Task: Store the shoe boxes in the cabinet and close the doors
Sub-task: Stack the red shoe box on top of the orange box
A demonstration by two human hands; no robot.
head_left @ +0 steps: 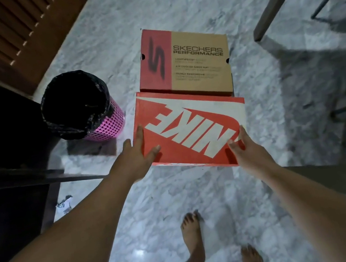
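Orange-red shoe box (pixel 192 127) with white lettering, tan-and-red shoe box (pixel 186 60), pink mesh bin (pixel 108 127) lined black, grey-white marbled floor (pixel 178 198).

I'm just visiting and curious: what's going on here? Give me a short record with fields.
setting: marble floor, seen from above
orange Nike box: on the floor, nearest the person, lid on
Skechers box: just beyond the Nike box, lid on
left hand: fingers straight along the Nike box's left side, thumb on the lid
right hand: at the box's right near corner, thumb on the lid
pink bin: left of the boxes, black liner
cabinet: not clearly identifiable
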